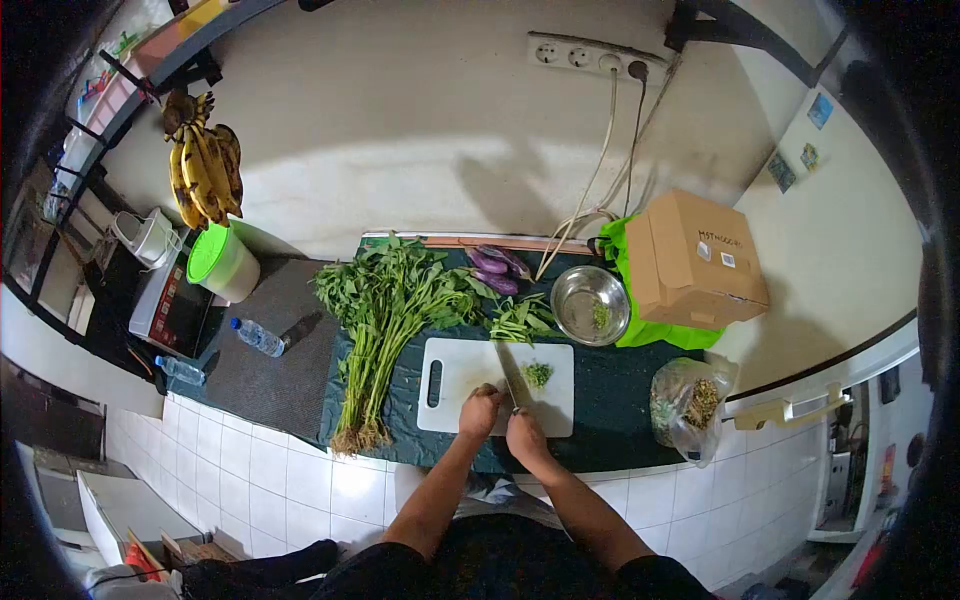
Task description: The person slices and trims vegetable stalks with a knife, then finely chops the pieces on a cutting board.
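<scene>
My right hand (524, 436) is wrapped round the handle of a kitchen knife (509, 372), its blade pointing away from me over a white cutting board (456, 362). Just left of the blade, my left hand (481, 408) is closed with curled fingers; whatever it holds is hidden. A small heap of chopped greens (538, 375) lies on the board, right of the knife. Beyond the board's far edge rests a bunch of cut leafy greens (520, 318). A steel bowl (590, 305) behind to the right has some chopped green pieces inside.
Long leafy stems with roots (385, 340) lie left of the board. Purple eggplants (493, 268) sit at the back. On the right are a cardboard box (695, 258) and a plastic bag (690, 410). A water bottle (258, 337) lies at left; bananas (205, 172) hang above.
</scene>
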Demonstrator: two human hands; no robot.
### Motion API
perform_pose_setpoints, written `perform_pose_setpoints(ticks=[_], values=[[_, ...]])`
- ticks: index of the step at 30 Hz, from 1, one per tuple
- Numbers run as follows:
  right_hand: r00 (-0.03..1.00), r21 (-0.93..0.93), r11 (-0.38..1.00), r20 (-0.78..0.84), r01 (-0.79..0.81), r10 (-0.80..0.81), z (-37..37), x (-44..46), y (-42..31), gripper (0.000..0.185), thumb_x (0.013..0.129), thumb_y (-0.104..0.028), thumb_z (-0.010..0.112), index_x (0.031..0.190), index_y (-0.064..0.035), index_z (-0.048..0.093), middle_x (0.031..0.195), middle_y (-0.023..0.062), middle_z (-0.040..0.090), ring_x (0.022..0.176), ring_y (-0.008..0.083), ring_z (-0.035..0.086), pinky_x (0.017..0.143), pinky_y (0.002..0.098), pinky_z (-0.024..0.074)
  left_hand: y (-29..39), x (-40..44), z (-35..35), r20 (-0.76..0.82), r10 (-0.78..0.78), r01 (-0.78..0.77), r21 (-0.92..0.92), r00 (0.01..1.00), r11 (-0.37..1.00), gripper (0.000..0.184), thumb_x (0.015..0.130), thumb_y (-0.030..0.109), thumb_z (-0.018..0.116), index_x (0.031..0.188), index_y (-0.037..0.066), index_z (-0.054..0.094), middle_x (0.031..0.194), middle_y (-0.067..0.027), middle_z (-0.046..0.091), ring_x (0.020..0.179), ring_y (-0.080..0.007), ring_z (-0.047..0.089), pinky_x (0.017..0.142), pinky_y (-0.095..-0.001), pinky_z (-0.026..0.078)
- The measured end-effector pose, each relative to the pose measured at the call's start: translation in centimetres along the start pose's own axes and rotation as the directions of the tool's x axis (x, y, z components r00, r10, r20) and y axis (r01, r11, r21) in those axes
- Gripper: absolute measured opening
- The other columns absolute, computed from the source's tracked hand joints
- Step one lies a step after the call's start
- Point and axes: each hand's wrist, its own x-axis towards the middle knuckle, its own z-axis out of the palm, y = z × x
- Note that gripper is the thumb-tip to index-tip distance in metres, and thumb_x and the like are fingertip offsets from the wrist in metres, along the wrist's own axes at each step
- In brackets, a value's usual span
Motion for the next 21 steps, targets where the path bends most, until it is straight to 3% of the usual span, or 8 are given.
perform_pose_setpoints(ticks=[5, 8, 10, 14, 17, 21], values=[[0.998, -0.019, 0.998, -0.016, 0.054, -0.055, -0.9, 0.1, -0.8, 0.03, 0.099, -0.022, 0.046, 0.1, 0.0054, 0.057, 0.093, 0.0276, 0.065, 0.088, 0.0454, 0.065, 0.077, 0.052, 0.0519, 0.5, 0.1, -0.2, -0.039, -0.001, 0.001, 0.011, 0.999, 1.0, 0.018, 0.083, 0.013, 0.056, 0.093, 0.011, 0.071, 0.1, -0.0092, 0.066, 0.094, -0.0312, 0.064, 0.08, -0.041, 0.054], [0.997, 0.006, 0.997, 0.017, -0.072, 0.072, -1.1, -1.5, -1.0, 0.03, 0.099, -0.023, 0.046, 0.1, 0.0046, 0.057, 0.091, 0.0281, 0.066, 0.089, 0.045, 0.065, 0.078, 0.0523, 0.0519, 0.2, -0.1, 0.1, -0.053, 0.017, -0.015, 0.026, 0.998, 1.0, 0.019, 0.084, 0.013, 0.056, 0.096, 0.012, 0.071, 0.099, -0.0078, 0.065, 0.094, -0.0306, 0.064, 0.08, -0.0406, 0.055], [0.996, 0.002, 0.999, -0.071, 0.044, -0.044, -0.1, -1.8, -0.2, 0.029, 0.099, -0.023, 0.045, 0.1, 0.004, 0.056, 0.089, 0.0285, 0.066, 0.087, 0.0449, 0.065, 0.076, 0.0524, 0.0524, 0.1, -0.1, 0.2, -0.012, 0.034, -0.033, 0.075, 0.999, 0.997, 0.02, 0.083, 0.012, 0.057, 0.099, 0.013, 0.07, 0.099, -0.0072, 0.064, 0.094, -0.03, 0.063, 0.08, -0.0402, 0.055], [0.998, -0.025, 1.0, -0.056, -0.014, 0.012, -0.1, 0.2, -0.7, 0.028, 0.098, -0.022, 0.046, 0.098, 0.0039, 0.057, 0.088, 0.0284, 0.066, 0.084, 0.0454, 0.065, 0.073, 0.0522, 0.053, 0.1, -0.2, 0.1, -0.033, 0.096, -0.093, 0.09, 0.995, 0.992, 0.023, 0.082, 0.011, 0.058, 0.102, 0.013, 0.069, 0.1, -0.0073, 0.063, 0.095, -0.0299, 0.062, 0.08, -0.0399, 0.055], [0.994, -0.025, 0.998, -0.087, 0.06, -0.062, -0.4, 1.0, -0.8, 0.028, 0.098, -0.022, 0.047, 0.096, 0.0038, 0.058, 0.088, 0.0279, 0.066, 0.083, 0.0456, 0.065, 0.071, 0.0521, 0.0533, 0.1, -0.3, -0.2, -0.014, 0.067, -0.066, 0.089, 0.998, 0.994, 0.021, 0.082, 0.01, 0.058, 0.099, 0.012, 0.07, 0.101, -0.0076, 0.063, 0.095, -0.0306, 0.062, 0.081, -0.0405, 0.054], [0.998, 0.01, 0.999, -0.054, 0.034, -0.034, 0.4, -0.7, 0.0, 0.029, 0.098, -0.023, 0.047, 0.094, 0.0036, 0.059, 0.088, 0.0286, 0.066, 0.084, 0.0455, 0.065, 0.072, 0.0524, 0.0529, -0.8, -0.3, 0.7, -0.081, 0.031, -0.033, -0.028, 0.996, 0.999, 0.018, 0.081, 0.008, 0.058, 0.092, 0.01, 0.071, 0.098, -0.0094, 0.064, 0.094, -0.0323, 0.062, 0.081, -0.0415, 0.054]])
